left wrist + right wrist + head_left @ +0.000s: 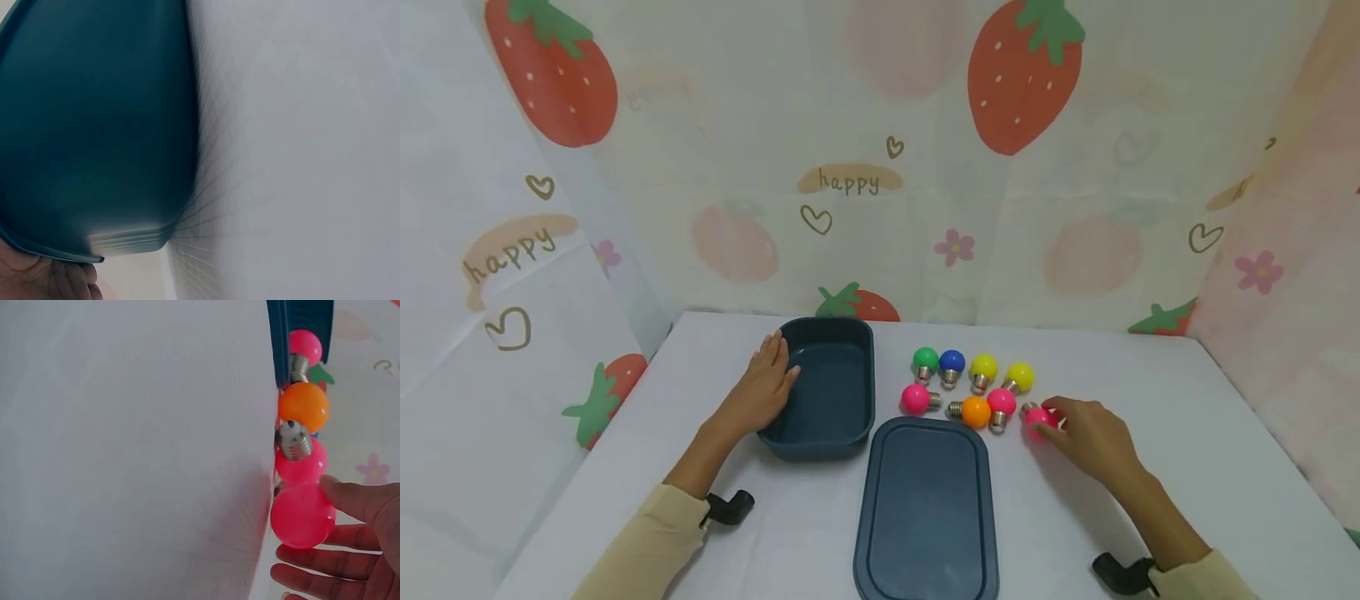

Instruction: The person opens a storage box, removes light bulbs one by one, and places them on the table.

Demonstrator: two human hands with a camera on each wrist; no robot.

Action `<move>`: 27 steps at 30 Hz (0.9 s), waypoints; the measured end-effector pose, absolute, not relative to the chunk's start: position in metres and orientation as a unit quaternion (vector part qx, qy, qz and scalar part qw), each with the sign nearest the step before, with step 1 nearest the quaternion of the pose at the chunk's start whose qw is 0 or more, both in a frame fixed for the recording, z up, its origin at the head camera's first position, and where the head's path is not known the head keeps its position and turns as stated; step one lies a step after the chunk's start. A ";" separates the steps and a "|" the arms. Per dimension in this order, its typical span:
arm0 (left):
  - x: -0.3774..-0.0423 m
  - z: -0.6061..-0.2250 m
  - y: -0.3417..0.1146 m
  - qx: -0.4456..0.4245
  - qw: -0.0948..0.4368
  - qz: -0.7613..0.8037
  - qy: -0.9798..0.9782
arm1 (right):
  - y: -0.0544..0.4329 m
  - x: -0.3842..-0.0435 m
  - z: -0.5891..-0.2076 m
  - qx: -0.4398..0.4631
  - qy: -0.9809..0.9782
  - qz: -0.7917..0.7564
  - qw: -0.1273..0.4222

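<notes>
A dark blue rectangular container (827, 454) stands upright on the table. My left hand (760, 392) holds its left rim, thumb over the inner side and fingers along the outside; the left wrist view shows the container wall (100, 125) and part of that hand (53, 278). My right hand (1093, 437) pinches a pink light bulb (1037, 421) by its round part, at the right end of the bulb group. In the right wrist view the thumb touches this pink bulb (303, 515), with the other fingers behind it.
Near the container lie a green bulb (926, 359), a blue bulb (952, 362), two yellow bulbs (983, 367), an orange bulb (976, 412) and two more pink bulbs (915, 399). A dark blue lid (928, 508) lies flat in front. Printed cloth (955, 167) hangs behind.
</notes>
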State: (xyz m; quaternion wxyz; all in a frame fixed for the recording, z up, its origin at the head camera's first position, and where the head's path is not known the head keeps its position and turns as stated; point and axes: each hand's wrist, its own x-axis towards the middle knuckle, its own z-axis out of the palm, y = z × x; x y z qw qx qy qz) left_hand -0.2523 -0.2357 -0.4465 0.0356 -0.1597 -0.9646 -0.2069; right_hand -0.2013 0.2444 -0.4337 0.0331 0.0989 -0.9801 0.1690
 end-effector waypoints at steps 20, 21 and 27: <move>-0.253 -0.449 -0.236 -0.161 0.034 -0.207 -0.964 | 0.240 -0.204 -0.435 0.090 -0.980 0.177 0.001; -0.253 -0.448 -0.236 -0.162 0.035 -0.207 -0.964 | 0.240 -0.205 -0.436 0.089 -0.980 0.178 0.000; -0.256 -0.449 -0.239 -0.174 0.043 -0.224 -0.958 | 0.239 -0.207 -0.436 0.085 -0.980 0.183 -0.003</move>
